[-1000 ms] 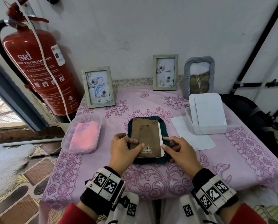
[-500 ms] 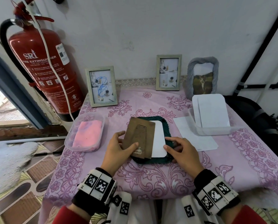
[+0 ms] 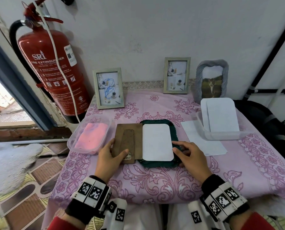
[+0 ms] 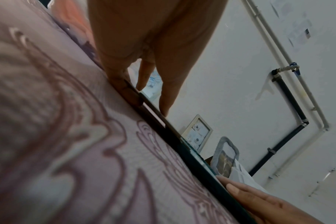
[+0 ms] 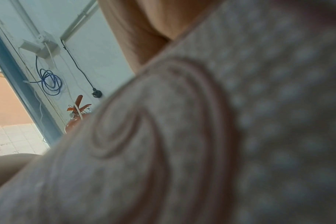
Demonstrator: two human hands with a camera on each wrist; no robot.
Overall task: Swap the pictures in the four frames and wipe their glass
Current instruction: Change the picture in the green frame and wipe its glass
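Desk (image 3: 263,163) w/ pink cloth against wall. Green frame (image 3: 175,136) laid face-down mid-desk, prob. for access to the rear. Backing board (image 3: 130,141) pinched by left hand (image 3: 110,156), held left of frame; white picture back (image 3: 156,141) exposed. Frame steadied by right hand (image 3: 191,155), fingers flat. Spare prints (image 3: 221,117) kept in tub right of frame.

Soft, even daylight enters from the doorway (image 3: 4,103) at nine o'clock. The head view is sharp but bowed at its edges. Both wrist views blur the close tablecloth (image 5: 240,136); shadows stay faint.
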